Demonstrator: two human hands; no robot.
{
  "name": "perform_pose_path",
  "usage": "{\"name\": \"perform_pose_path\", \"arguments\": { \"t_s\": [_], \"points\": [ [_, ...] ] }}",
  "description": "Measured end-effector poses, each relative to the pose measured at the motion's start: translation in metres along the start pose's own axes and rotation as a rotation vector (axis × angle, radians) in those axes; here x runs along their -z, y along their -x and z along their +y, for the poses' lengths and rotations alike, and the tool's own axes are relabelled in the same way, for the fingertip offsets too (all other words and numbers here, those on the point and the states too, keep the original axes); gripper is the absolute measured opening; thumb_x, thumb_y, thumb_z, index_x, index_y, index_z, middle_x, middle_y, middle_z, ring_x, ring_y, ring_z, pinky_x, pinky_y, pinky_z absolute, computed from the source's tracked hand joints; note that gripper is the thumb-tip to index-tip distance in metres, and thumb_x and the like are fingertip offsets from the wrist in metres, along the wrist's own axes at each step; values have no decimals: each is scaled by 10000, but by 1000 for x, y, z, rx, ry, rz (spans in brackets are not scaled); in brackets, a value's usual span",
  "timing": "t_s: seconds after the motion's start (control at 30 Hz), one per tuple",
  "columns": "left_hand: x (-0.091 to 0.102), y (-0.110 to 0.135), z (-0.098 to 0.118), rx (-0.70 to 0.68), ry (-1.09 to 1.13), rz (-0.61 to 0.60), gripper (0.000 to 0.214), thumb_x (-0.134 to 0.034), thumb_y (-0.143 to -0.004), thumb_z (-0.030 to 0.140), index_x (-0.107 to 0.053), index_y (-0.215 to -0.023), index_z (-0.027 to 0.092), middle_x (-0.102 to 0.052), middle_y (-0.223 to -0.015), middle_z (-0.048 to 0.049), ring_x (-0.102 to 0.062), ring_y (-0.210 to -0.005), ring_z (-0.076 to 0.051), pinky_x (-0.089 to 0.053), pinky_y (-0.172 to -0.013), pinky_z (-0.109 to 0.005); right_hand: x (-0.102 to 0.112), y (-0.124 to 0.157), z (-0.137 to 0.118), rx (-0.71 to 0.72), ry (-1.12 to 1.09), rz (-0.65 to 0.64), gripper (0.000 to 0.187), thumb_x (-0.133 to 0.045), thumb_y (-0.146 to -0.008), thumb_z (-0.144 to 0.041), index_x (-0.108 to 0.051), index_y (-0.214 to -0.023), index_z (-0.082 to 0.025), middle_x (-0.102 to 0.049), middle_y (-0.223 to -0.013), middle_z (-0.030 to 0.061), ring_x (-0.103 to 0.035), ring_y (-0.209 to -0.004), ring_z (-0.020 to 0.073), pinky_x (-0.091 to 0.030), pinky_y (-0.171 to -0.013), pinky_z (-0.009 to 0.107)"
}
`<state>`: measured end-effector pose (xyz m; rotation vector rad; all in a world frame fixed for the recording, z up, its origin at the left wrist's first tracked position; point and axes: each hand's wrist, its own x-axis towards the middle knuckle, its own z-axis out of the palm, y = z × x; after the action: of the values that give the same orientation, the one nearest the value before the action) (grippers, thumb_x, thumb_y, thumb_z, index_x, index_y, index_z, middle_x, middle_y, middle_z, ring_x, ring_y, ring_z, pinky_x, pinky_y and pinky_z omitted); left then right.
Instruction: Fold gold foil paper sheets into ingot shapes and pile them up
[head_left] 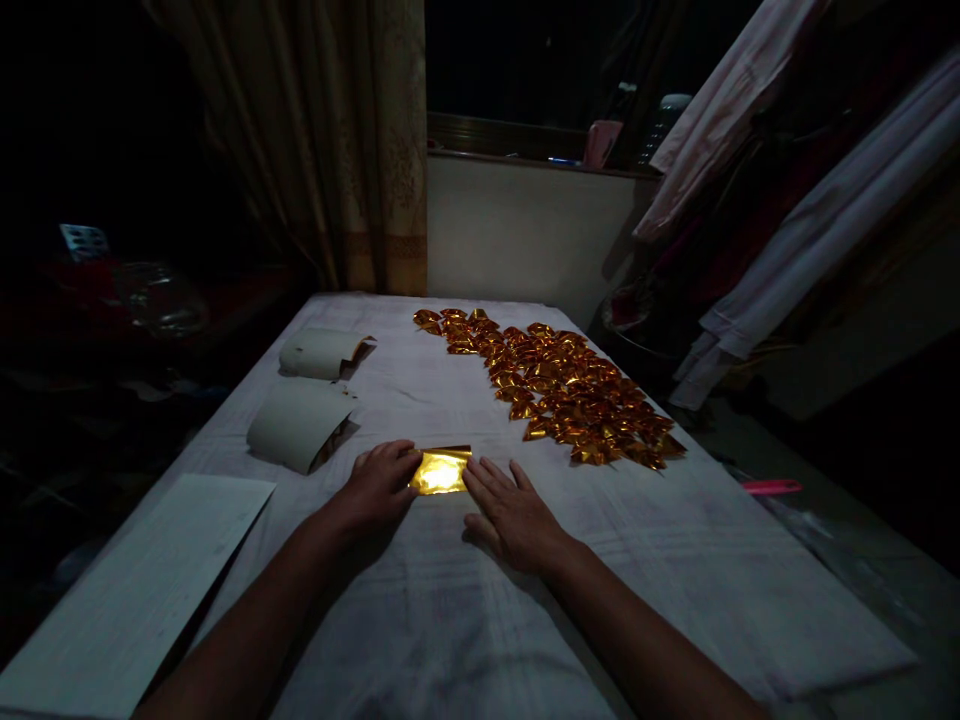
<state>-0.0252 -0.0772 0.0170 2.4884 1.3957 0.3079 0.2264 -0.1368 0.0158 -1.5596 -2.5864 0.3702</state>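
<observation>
A small sheet of gold foil paper (441,470) lies flat on the white cloth-covered table (450,620), between my two hands. My left hand (379,485) rests at its left edge with the fingers curled and pressing on the foil. My right hand (510,510) lies flat at the sheet's right edge, fingers stretched out and touching it. A long heap of folded gold foil pieces (559,385) stretches across the table beyond my right hand.
Two curled stacks of grey-backed paper (300,425) (322,352) sit at the left. A flat pale sheet (127,590) lies at the near left edge. A curtain (337,150) hangs behind; clothes (787,200) hang at the right. A pink object (771,487) lies beside the table.
</observation>
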Motion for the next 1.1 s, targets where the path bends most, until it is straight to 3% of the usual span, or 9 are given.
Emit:
{"name": "perform_pose_path", "arguments": {
  "t_s": [0.1,0.27,0.43,0.53,0.63,0.8,1.1],
  "points": [
    [-3,7,18,-34,-61,80,366,-587,-870,214,-639,-1230,248,-471,-1525,-130,-374,-1428,-338,-304,-1117,-551,-3,0,0,0,10,32,579,-443,-1032,-454,-373,-1542,-189,-314,-1612,132,-244,-1517,287,-164,-1215,618],
    [-4,1,35,-72,-127,140,205,-578,-917,187,-687,-1075,260,-652,-1337,-86,-521,-1311,-291,-293,-1112,-520,-3,-10,3,-5,25,64,573,-454,-1023,-462,-397,-1530,-201,-355,-1596,138,-274,-1506,301,-180,-1203,629],
    [-4,-27,30,-86,-107,168,225,-522,-938,178,-695,-1060,255,-707,-1235,-75,-616,-1176,-252,-358,-1074,-469,14,-38,9,-93,58,40,550,-450,-1028,-429,-451,-1487,-126,-346,-1591,184,-286,-1500,316,-165,-1207,616],
    [-8,-37,27,-81,-80,194,219,-539,-926,196,-699,-1069,242,-710,-1228,-86,-624,-1170,-259,-394,-1049,-466,22,-58,10,-123,48,107,491,-401,-1046,-368,-470,-1471,-132,-367,-1588,169,-303,-1495,295,-172,-1216,584],
    [-12,-39,26,-66,-42,235,220,-537,-941,227,-688,-1101,233,-703,-1249,-83,-620,-1187,-249,-420,-1039,-450,20,-76,12,-123,12,150,497,-372,-1050,-333,-414,-1512,-155,-383,-1589,141,-307,-1496,260,-186,-1225,545],
    [-16,-38,22,-24,-4,271,210,-512,-950,210,-682,-1072,239,-720,-1205,-65,-633,-1168,-231,-439,-1039,-433,7,-89,17,-125,-23,92,521,-378,-1040,-340,-383,-1535,-175,-304,-1627,113,-255,-1515,271,-163,-1225,571],
    [-39,-52,26,45,-231,146,475,-361,-1019,271,-463,-1479,205,-482,-1544,-84,-397,-1454,-270,-211,-1211,-551,6,-84,18,-166,-41,61,557,-319,-1050,-369,-342,-1557,-139,-250,-1638,101,-193,-1533,276,-86,-1235,574]
  ]
}}
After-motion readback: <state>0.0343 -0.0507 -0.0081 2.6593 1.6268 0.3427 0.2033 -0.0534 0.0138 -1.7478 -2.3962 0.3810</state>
